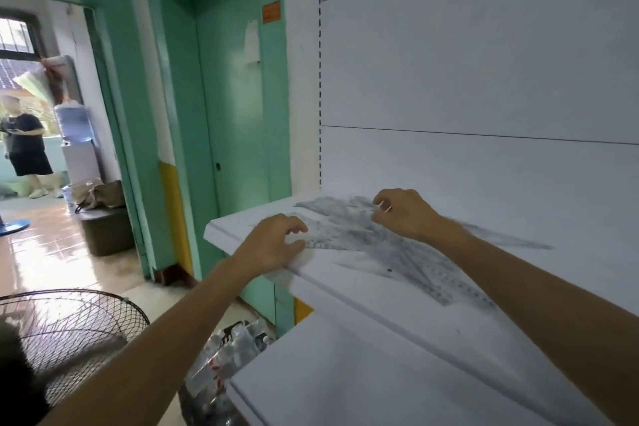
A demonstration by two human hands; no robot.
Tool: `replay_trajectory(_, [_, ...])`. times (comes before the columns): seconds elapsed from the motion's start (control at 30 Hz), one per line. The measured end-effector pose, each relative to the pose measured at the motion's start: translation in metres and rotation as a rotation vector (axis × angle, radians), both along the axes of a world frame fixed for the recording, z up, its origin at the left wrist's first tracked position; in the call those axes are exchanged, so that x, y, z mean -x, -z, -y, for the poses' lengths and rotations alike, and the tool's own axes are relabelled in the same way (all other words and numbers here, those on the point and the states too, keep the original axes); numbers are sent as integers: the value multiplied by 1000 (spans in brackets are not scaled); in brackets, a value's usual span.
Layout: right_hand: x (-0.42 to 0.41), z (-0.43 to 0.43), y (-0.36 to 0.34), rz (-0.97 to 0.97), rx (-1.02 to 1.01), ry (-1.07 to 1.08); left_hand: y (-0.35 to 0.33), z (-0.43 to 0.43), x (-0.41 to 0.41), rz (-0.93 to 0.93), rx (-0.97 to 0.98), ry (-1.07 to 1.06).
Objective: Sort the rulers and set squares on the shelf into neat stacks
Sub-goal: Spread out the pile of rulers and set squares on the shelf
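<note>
Both hands are up on the white shelf [242, 223], and the clear rulers and set squares [377, 245] lie in a loose, overlapping heap across its top, some running off toward the right. The left hand [273, 242] sits at the shelf's front-left edge, fingers curled at the near end of the heap; I cannot tell whether it actually holds a piece. The right hand [404, 214] is over the far side of the heap, fingers bent down onto the plastic, its grip just as unclear. A lower shelf [345, 373] juts out below, and a wire fan guard [69, 325] stands at the lower left.
</note>
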State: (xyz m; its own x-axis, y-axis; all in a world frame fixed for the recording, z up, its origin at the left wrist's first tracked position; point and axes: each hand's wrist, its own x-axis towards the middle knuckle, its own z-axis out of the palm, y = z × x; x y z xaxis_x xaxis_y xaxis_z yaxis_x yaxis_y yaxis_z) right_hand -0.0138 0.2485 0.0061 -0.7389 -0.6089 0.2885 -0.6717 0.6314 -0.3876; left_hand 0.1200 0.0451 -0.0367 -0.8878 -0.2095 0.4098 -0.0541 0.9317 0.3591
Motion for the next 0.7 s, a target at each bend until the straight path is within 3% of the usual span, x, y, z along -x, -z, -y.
replay_trajectory(0.33, [34,55,15,-39,-84,7,18,53,58,45,33,60])
replay_trajectory(0.57, [48,88,12,-79,-94,66,3,76,98,125,34,249])
replay_trajectory(0.7, [51,111,19,-22,-244,141,7,78,116,222,-54,404])
